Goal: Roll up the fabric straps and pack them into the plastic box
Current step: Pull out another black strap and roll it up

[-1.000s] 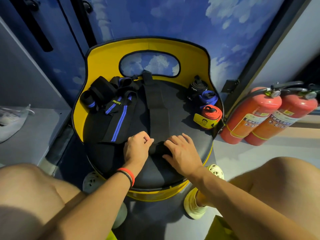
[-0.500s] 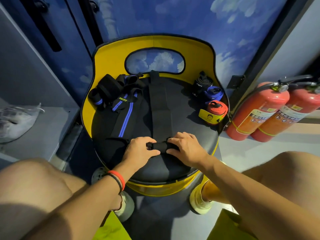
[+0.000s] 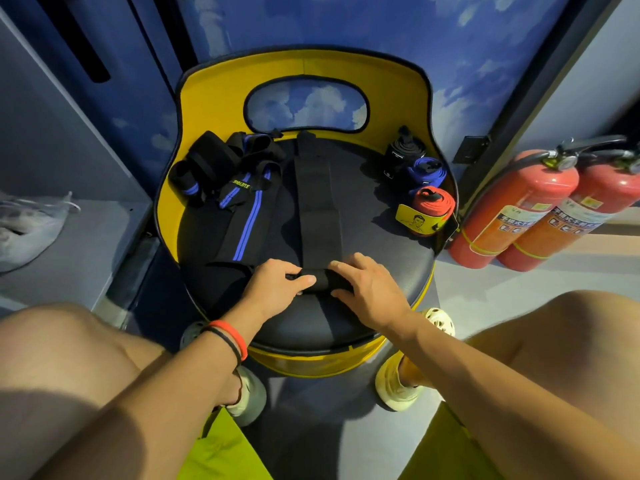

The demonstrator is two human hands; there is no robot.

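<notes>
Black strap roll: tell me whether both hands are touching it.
Touching. In the head view the left hand lays its thumb across the black strap roll, and the right hand curls its fingers over the other end.

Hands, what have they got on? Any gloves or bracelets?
No gloves and no sleeves: both arms are bare as far as the picture shows. The left hand has thin bands round its wrist, an orange-red one with black beside it. The right hand wears nothing: no watch, ring or band shows.
</notes>
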